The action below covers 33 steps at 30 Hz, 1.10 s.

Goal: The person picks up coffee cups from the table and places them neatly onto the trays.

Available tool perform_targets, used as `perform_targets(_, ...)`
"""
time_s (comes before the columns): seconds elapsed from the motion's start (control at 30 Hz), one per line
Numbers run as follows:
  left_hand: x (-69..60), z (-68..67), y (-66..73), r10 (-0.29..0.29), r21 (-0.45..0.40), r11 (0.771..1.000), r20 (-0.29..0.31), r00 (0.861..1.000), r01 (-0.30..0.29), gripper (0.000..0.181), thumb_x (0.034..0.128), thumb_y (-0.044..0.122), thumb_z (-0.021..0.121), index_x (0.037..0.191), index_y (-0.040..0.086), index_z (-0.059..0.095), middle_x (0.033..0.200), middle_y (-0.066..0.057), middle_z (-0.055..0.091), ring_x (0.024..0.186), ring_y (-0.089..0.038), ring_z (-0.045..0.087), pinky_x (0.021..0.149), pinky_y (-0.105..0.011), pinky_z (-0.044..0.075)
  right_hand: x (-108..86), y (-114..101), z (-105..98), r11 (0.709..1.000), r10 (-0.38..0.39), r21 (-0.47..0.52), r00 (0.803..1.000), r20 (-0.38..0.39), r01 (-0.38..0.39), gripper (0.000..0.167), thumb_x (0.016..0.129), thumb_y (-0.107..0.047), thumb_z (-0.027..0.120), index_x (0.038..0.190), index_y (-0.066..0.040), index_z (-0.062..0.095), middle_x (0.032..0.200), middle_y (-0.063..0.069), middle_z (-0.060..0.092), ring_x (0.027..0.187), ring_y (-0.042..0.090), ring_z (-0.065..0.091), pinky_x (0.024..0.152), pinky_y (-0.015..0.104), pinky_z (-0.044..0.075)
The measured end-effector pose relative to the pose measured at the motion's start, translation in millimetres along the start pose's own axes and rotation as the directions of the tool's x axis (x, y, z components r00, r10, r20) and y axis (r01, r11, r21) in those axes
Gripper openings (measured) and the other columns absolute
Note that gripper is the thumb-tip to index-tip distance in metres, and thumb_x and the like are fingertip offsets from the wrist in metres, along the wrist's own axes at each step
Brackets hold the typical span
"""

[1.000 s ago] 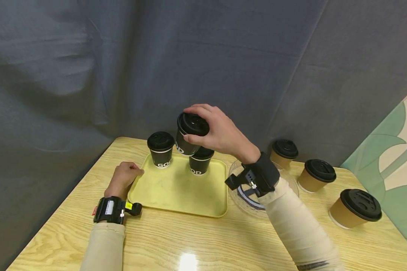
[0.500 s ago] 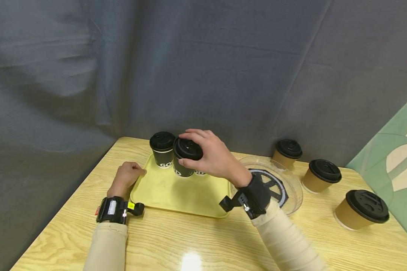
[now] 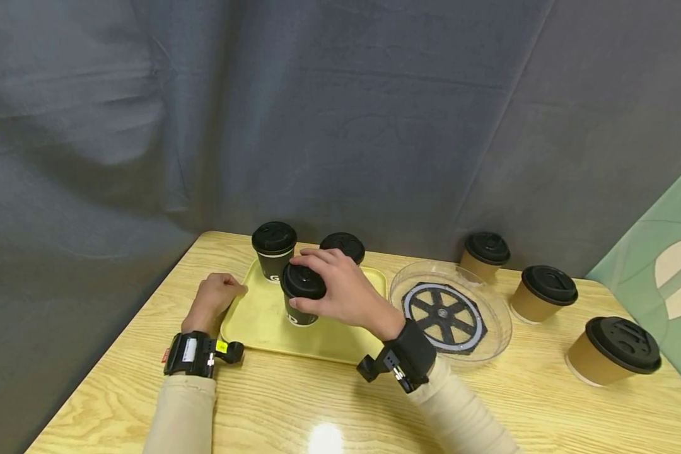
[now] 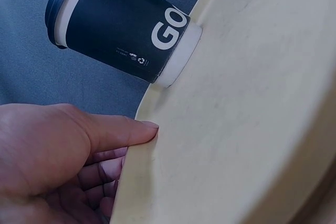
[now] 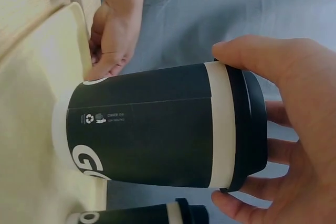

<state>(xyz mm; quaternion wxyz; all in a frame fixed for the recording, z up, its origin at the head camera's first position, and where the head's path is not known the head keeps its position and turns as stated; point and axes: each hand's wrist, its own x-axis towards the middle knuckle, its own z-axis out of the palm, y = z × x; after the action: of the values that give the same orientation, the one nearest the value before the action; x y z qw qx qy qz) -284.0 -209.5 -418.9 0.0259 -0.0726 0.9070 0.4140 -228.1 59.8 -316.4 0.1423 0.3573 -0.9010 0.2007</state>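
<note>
My right hand [image 3: 340, 290] grips a black paper coffee cup [image 5: 147, 124] by its black lid, thumb on one side and fingers on the other. The cup is upright at the middle of the yellow tray [image 3: 261, 331]; whether its base touches the tray I cannot tell. With thumb on top of the rim, my left hand [image 3: 214, 297] pinches the tray's left edge; its other fingers lie outside the rim. Toward the back of the tray stand two more black cups: one at the back left [image 4: 126, 24], the other [image 3: 343, 244] partly hidden behind the right hand.
Right of the tray sits a round clear plastic dish [image 3: 496, 337] with a dark wheel-like pattern inside. Three brown lidded cups, at the back [image 3: 484, 255], middle [image 3: 539, 296] and front [image 3: 610, 353], stand farther right. A grey curtain [image 3: 340, 126] hangs behind the wooden table [image 3: 261, 403].
The right hand has brought its black cup down and toward the front, from above the back cups to the middle of the tray. The left hand stays on the tray's edge.
</note>
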Motion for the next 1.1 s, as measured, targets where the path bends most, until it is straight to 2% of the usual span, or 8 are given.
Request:
perform_targets(0.2, 2.3, 3.5, 2.1, 0.006, 0.005, 1.0, 0.012, 1.0, -0.006, 0.022, 0.0918, 0.025, 0.063, 0.086, 0.004, 0.064, 0.083, -0.005, 0.058, 0.073, -0.019, 0.052, 0.062, -0.028, 0.039, -7.7, -1, 9, 1.0, 0.026, -0.018, 1.0, 0.015, -0.026, 0.061, 0.08, -0.046, 0.075, 0.133, -0.023, 0.057, 0.14, 0.006, 0.055, 0.123, 0.031, 0.052, 0.099, 0.05, 0.043)
perform_targets(0.33, 2.5, 2.0, 2.0, 0.018, 0.014, 1.0, 0.019, 1.0, -0.018, 0.023, 0.0916, 0.026, 0.062, 0.086, 0.004, 0.064, 0.083, -0.006, 0.058, 0.073, -0.02, 0.052, 0.062, -0.029, 0.039, -11.3, -4, 18, 0.999, 0.017, -0.04, 1.0, 0.021, -0.016, 0.06, 0.081, -0.047, 0.074, 0.134, -0.024, 0.057, 0.139, 0.006, 0.056, 0.124, 0.031, 0.052, 0.1, 0.05, 0.042)
perform_targets(0.47, 0.4, -3.5, -3.0, 0.028, 0.039, 0.999, 0.023, 0.999, -0.029, 0.023, 0.0911, 0.026, 0.062, 0.087, 0.003, 0.064, 0.085, -0.007, 0.06, 0.074, -0.02, 0.053, 0.062, -0.029, 0.039, -13.5, -9, 30, 0.999, 0.0, -0.035, 1.0, 0.016, 0.0, 0.059, 0.083, -0.047, 0.072, 0.134, -0.024, 0.056, 0.14, 0.005, 0.054, 0.127, 0.032, 0.05, 0.104, 0.051, 0.039)
perform_targets(0.63, -1.0, -10.8, -9.9, 0.012, 0.052, 0.999, 0.034, 0.999, -0.014, 0.024, 0.0918, 0.027, 0.062, 0.089, 0.003, 0.064, 0.09, -0.009, 0.06, 0.077, -0.022, 0.053, 0.063, -0.029, 0.039, -11.7, -14, 42, 0.998, -0.011, -0.062, 1.0, 0.023, 0.012, 0.059, 0.088, -0.049, 0.066, 0.139, -0.023, 0.051, 0.145, 0.006, 0.049, 0.133, 0.031, 0.046, 0.107, 0.051, 0.039)
perform_targets(0.9, -2.0, -28.2, -19.5, 0.022, 0.071, 0.997, 0.031, 0.999, -0.024, 0.026, 0.0919, 0.029, 0.062, 0.09, 0.003, 0.065, 0.095, -0.012, 0.062, 0.079, -0.023, 0.054, 0.065, -0.03, 0.04, -4.7, -22, 55, 0.997, -0.045, -0.068, 0.999, 0.02, 0.047, 0.059, 0.093, -0.05, 0.058, 0.144, -0.023, 0.044, 0.149, 0.005, 0.042, 0.135, 0.024, 0.042, 0.102, 0.047, 0.042)
perform_targets(1.1, -3.2, -33.8, -23.1, 0.009, 0.101, 0.995, 0.039, 0.999, -0.012, 0.028, 0.093, 0.03, 0.061, 0.092, 0.003, 0.065, 0.099, -0.013, 0.063, 0.08, -0.023, 0.055, 0.065, -0.029, 0.04, -1.7, -26, 60, 0.996, -0.05, -0.066, 0.999, 0.018, 0.052, 0.059, 0.094, -0.05, 0.057, 0.144, -0.023, 0.043, 0.151, 0.005, 0.039, 0.138, 0.023, 0.04, 0.104, 0.046, 0.042)
